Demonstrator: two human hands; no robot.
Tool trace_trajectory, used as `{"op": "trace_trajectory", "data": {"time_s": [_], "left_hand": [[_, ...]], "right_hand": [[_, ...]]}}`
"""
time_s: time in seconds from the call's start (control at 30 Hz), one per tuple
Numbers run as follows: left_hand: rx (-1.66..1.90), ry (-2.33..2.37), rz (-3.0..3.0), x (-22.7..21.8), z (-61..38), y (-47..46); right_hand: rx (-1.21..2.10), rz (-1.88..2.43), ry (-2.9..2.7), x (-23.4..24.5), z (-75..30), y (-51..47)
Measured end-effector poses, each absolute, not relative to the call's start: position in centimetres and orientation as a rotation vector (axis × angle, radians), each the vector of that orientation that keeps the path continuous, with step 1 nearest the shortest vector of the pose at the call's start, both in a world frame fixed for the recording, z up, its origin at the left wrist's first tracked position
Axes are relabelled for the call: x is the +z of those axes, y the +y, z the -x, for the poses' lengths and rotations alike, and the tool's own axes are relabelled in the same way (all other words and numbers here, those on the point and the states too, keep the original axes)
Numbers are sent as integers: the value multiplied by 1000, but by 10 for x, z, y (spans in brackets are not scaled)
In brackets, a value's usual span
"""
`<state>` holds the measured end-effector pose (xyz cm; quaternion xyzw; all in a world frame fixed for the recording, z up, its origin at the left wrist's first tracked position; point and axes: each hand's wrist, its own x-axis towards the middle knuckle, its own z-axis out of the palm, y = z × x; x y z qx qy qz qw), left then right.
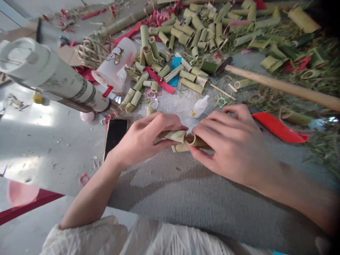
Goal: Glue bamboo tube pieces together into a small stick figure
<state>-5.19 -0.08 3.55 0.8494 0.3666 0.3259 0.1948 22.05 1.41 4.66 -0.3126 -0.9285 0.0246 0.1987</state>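
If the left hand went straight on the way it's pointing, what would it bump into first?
Most likely the bamboo tube in the right hand: the bamboo piece that the left hand holds ends close beside that tube's open end. Whether they touch is hard to tell.

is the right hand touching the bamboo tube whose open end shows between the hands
Touching: the head view shows the right hand gripping the bamboo tube, fingers above and thumb below.

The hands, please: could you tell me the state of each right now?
Left hand: closed, holding a bamboo piece.
Right hand: closed, holding a hollow bamboo tube.
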Motion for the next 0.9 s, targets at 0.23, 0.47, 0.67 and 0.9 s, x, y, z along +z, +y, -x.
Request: {"op": "trace_trajectory", "data": {"time_s": [0.23, 0.47, 0.67, 0.9], "left_hand": [[792, 1021, -2422, 39, 51, -3], [713, 1020, -2493, 41, 48, -6], [711, 1013, -2534, 42, 46, -8], [695, 1029, -2588, 42, 46, -10]], "right_hand": [[1, 841, -2746, 60, -221, 16], [-30, 744, -2838, 65, -220, 17], [70, 701, -2855, 66, -222, 19], [129, 719, -2859, 66, -222, 19]]}}
